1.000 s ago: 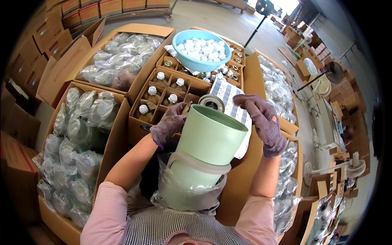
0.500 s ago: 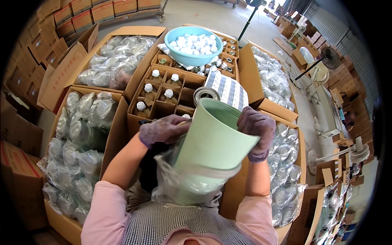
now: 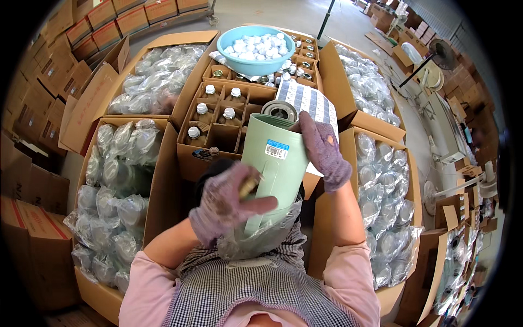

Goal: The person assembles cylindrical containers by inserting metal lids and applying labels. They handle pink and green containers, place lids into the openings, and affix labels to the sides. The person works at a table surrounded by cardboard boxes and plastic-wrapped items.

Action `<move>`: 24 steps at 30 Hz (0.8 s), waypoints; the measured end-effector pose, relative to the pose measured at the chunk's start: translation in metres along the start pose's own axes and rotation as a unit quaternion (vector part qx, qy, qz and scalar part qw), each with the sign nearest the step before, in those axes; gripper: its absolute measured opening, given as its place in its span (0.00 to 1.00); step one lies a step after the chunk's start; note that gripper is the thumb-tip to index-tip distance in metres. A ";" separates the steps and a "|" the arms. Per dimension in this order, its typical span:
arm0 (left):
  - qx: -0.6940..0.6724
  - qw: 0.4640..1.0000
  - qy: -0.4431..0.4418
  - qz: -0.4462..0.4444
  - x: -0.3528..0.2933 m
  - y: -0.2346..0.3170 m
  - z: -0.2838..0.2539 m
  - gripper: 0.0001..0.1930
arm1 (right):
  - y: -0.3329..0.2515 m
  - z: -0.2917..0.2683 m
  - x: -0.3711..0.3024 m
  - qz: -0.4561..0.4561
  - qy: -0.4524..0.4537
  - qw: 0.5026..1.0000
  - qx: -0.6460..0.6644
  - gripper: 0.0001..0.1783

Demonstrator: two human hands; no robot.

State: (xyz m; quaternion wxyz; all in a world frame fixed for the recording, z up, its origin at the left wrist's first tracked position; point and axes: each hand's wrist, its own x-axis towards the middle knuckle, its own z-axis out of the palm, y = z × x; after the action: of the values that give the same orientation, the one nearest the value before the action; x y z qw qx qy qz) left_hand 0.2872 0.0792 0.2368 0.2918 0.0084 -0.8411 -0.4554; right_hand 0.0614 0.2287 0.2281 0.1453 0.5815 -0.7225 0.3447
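Note:
A pale green plastic jug (image 3: 272, 174) stands tilted in front of me, its mouth upward and a blue-and-white barcode label on its side. My right hand (image 3: 322, 152), in a worn purple-grey glove, grips its rim at the right. Crumpled clear plastic bag (image 3: 256, 237) wraps the jug's lower end, hiding its base. Close to the jug's left side is my left hand (image 3: 229, 201), gloved alike, fingers apart and slightly blurred. Whether it touches the jug I cannot tell. Just behind the jug's mouth lie a grey ring (image 3: 279, 110) and a sheet of labels (image 3: 310, 103).
A divided carton (image 3: 190, 158) ahead holds white-capped bottles (image 3: 202, 113). Beyond it is a blue basin (image 3: 253, 65) of white caps. Cartons of bagged clear containers (image 3: 117, 212) flank me on the left, and more bagged containers (image 3: 376, 201) on the right. A black fan (image 3: 442, 54) stands far right.
The jug has turned so its label faces me, and its mouth has tipped away. The bag sits lower on it. My left hand has come off its upper edge and moved down toward me.

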 end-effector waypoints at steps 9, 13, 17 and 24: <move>0.139 0.984 0.062 0.095 0.052 -0.033 0.003 0.04 | -0.004 0.007 0.001 0.093 0.015 0.987 0.130 0.14; 0.143 0.977 0.043 0.156 0.055 -0.036 0.005 0.06 | -0.008 0.007 -0.001 0.103 0.026 0.987 0.124 0.13; 0.165 0.959 0.050 0.226 0.058 -0.039 0.004 0.09 | -0.008 0.005 -0.003 0.089 0.021 0.990 0.105 0.13; 0.225 0.930 0.038 0.289 0.061 -0.033 -0.001 0.15 | -0.016 -0.007 0.004 0.141 -0.078 0.986 0.039 0.18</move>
State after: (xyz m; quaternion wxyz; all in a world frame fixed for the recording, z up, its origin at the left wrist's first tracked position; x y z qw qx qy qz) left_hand 0.2293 0.0420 0.2412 0.4329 -0.1521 -0.8758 -0.1497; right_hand 0.0737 0.2289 0.2410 0.0152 0.5040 -0.7923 0.3435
